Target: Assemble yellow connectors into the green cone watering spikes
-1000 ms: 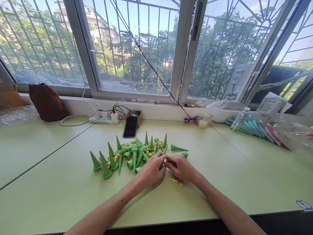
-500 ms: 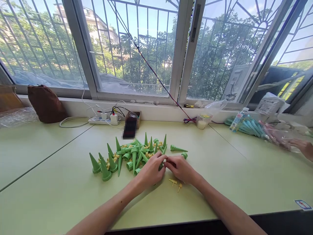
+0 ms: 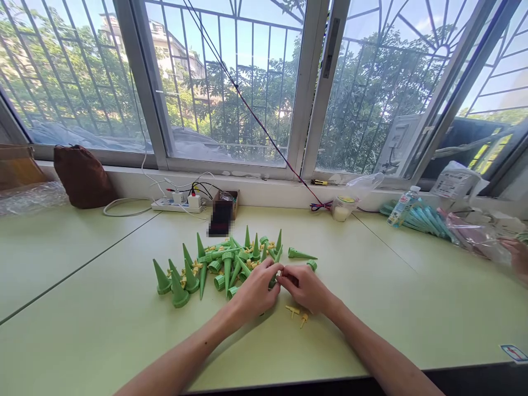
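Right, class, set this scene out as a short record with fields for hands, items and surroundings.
Left hand: curled; anything held is mostly hidden
Right hand: curled, close against the left; grip unclear
Main items: green spikes, some upright, others lying
Small parts: two yellow pieces near the right hand; similar ones among the spikes
Surface: pale green table
Behind: brown bag, bottle
Right edge: another person's hand

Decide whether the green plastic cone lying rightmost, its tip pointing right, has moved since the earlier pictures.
No. The green plastic cone keeps its place against the thin right-hand seam in the pale green tabletop; only the whole view shifts slightly.
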Tool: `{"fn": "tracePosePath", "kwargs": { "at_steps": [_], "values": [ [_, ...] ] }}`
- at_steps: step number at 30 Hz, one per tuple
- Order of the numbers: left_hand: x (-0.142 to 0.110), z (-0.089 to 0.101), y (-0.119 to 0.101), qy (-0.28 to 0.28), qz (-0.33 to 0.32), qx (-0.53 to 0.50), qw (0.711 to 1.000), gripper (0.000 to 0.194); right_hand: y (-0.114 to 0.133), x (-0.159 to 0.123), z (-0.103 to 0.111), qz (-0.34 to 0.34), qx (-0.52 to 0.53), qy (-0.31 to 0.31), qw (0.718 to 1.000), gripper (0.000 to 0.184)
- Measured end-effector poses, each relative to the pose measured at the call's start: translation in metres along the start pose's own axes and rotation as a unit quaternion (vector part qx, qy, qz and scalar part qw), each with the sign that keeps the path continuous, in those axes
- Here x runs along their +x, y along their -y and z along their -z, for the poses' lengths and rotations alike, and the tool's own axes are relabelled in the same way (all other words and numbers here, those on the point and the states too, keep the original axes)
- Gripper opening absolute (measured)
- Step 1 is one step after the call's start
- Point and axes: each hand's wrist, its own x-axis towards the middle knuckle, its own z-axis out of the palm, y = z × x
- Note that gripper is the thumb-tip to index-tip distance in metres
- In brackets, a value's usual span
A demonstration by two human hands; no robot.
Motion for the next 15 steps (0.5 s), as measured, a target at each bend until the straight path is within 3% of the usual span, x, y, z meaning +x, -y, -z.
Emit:
{"fn": "tracePosePath", "kwargs": {
  "at_steps": [15],
  "values": [
    [0.0002, 0.0001, -0.0002, 0.007, 0.005, 0.000, 1.000, 0.022, 0.0005, 0.0008, -0.0002, -0.011, -0.003, 0.006, 1.000, 0.028]
  ]
}}
